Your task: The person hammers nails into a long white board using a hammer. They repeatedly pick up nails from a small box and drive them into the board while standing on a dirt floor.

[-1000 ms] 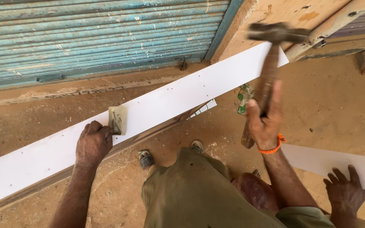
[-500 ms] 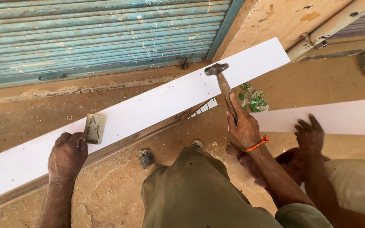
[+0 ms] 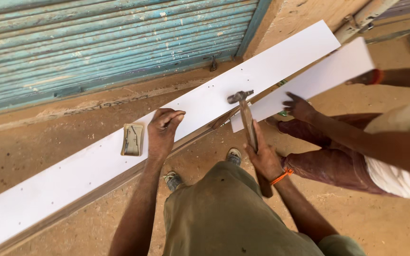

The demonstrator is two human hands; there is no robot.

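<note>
Fingers (image 3: 174, 118) of the left hand (image 3: 163, 135) pinch together on the white board (image 3: 72, 178); right hand (image 3: 264, 159) grips the hammer (image 3: 245, 114) above it; best struck squarely.

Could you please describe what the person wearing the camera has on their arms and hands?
Both forearms are bare, with no sleeves showing in the picture, and neither hand wears a glove. The left hand carries no ring, watch or band that can be seen. The right hand has a thin orange band around the wrist. No other markings or jewellery can be made out.
</note>
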